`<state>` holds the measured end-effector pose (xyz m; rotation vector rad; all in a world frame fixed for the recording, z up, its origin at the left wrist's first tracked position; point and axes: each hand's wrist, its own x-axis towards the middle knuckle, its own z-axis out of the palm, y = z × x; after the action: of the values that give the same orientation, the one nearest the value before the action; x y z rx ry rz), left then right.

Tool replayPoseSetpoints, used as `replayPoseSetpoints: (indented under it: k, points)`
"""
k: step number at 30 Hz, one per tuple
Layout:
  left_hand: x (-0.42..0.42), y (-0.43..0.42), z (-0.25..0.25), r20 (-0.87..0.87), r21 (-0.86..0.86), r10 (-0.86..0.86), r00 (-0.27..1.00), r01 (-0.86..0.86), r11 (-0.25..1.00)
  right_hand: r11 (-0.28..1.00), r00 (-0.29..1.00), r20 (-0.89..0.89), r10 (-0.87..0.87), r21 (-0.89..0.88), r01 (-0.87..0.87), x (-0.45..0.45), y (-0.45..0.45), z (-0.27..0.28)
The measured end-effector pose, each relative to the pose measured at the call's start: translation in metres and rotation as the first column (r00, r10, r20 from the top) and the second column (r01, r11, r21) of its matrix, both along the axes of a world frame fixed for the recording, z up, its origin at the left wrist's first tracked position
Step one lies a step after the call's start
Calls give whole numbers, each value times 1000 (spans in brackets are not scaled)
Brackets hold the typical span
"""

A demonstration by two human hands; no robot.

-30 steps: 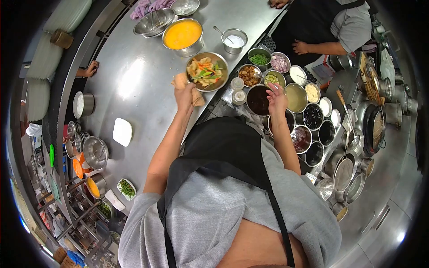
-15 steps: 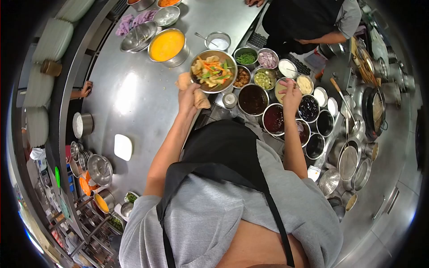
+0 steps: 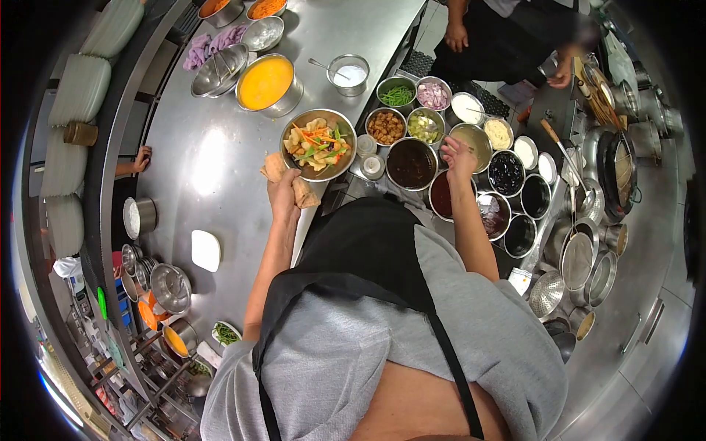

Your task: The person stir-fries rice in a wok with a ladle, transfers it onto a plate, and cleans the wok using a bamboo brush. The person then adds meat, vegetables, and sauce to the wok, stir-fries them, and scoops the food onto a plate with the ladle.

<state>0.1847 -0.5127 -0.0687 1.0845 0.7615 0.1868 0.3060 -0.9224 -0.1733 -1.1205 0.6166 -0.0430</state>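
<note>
My left hand is closed around a folded tan cloth at the near-left rim of a metal bowl. Mixed food with carrot strips and green pieces fills the bowl, at the steel counter's right edge. To the right, my right hand hovers over the sauce pots with its fingers bent and somewhat apart; nothing shows in them. Closest to it is a pot of pale liquid. Nearby stand a dark brown sauce pot and a red sauce pot, partly hidden by my wrist.
A pot of yellow liquid and a white-filled bowl with a spoon stand on the counter. Chopped greens and onions sit beyond the sauces. A wok is at right. A co-worker in a black apron stands across.
The metal bowl and my left hand have shifted left and slightly down in view. My right hand has moved a little left and down. The co-worker's arms have changed position.
</note>
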Motion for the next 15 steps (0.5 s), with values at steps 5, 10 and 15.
replayPoseSetpoints:
  k: [5, 10, 15]
  points:
    - [14, -3, 1, 33, 14, -19, 999, 19, 1000, 991, 999, -27, 36, 130, -32, -18, -9, 46]
    - [47, -31, 17, 83, 117, -52, 995, 42, 992, 959, 943, 217, 251, 75, -272, -31, 41, 160]
    - [62, -57, 22, 158, -32, -90, 983, 96, 995, 944, 927, 332, 173, -326, -60, -26, 64, 168]
